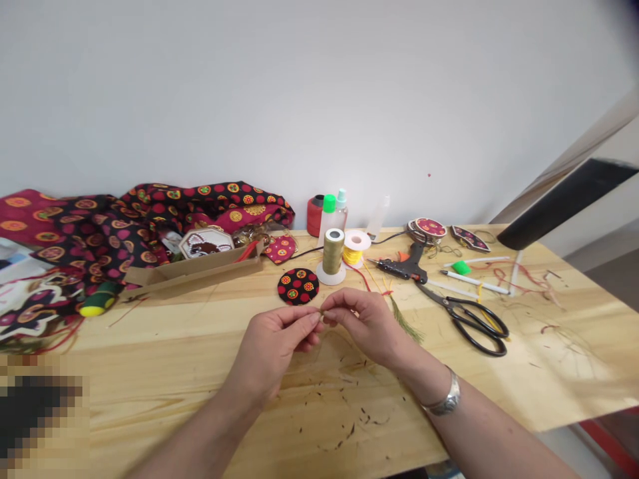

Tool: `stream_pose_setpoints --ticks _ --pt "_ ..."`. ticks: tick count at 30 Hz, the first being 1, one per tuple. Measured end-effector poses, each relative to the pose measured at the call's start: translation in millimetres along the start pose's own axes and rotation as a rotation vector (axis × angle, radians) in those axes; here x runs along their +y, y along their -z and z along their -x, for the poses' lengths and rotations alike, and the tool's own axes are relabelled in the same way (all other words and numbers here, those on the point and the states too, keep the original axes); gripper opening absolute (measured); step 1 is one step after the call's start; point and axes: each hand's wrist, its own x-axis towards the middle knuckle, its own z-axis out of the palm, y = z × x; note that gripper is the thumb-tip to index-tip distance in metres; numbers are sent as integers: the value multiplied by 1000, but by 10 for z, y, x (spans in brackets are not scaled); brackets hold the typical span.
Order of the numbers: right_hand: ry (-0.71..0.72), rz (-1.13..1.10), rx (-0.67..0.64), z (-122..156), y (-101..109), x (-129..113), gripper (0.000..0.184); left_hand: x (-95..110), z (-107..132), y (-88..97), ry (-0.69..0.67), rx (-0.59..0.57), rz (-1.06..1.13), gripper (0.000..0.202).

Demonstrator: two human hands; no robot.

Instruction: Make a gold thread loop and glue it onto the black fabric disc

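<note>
My left hand (pixel 282 339) and my right hand (pixel 362 322) meet over the middle of the wooden table (pixel 164 372), fingertips pinched together on a thin olive thread (pixel 321 315). A green tassel (pixel 407 322) trails from under my right hand toward the right. A silver bracelet (pixel 444 399) is on my right wrist. Just beyond the hands lies a round black fabric disc with red and yellow dots (pixel 298 286). Behind it stand an olive thread spool (pixel 332 255) and a small yellow spool (pixel 355 248).
Black scissors (pixel 474 319) and a glue gun (pixel 407 266) lie at the right, near white pens (pixel 472 285) and patterned ornaments (pixel 429 228). A cardboard tray (pixel 192 273) and patterned red-black fabric (pixel 150 213) fill the back left. Bottles (pixel 333 211) and a red spool (pixel 314 215) stand by the wall.
</note>
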Motion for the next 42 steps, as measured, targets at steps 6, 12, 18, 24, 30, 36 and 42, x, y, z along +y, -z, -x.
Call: stream_pose_setpoints --ticks 6,12,18,24,30,36,42 --pt "-1 1 -21 8 5 18 16 -11 -2 1 3 -6 4 16" --pt "-3 4 -18 15 4 16 15 -4 -12 6 40 -57 52 17" --pt "-4 -24 -14 13 -3 26 14 -10 -13 18 51 -60 81 18" --pt "0 -10 -3 3 -1 25 13 -12 -12 20 54 -18 93 19" --pt "-3 -35 -11 5 -5 29 12 -27 -19 19 48 -4 93 17" --pt "-124 -51 165 -65 99 37 18 -44 -29 24 34 7 73 13" --pt "-352 -94 37 -105 188 9 24 -62 -29 31 -3 5 4 13"
